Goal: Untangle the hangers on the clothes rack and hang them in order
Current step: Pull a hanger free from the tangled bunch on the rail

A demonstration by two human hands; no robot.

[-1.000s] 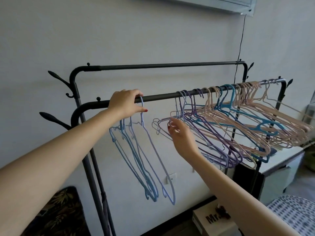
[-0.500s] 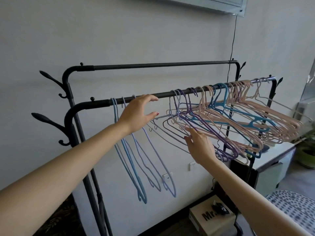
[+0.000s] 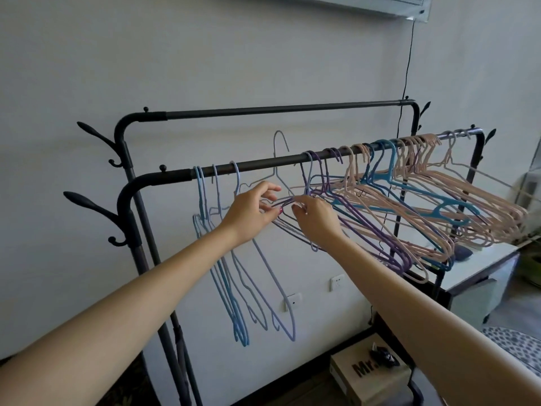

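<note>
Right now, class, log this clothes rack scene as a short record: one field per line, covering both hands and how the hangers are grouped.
front rail: black bar carrying all hung hangers
sorted group: blue hangers hanging straight down at the left
tangled group: purple, teal and pink hangers splayed sideways at the right
lifted hanger: pale hanger, hook above the rail
left hand: grip on wires of the tangle
right hand: pinching wires beside it
back rail: bare

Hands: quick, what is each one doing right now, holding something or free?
Left hand: pinching the lifted pale hanger, whose hook is off the front rail.
Right hand: fingers curled on the same hanger.
</note>
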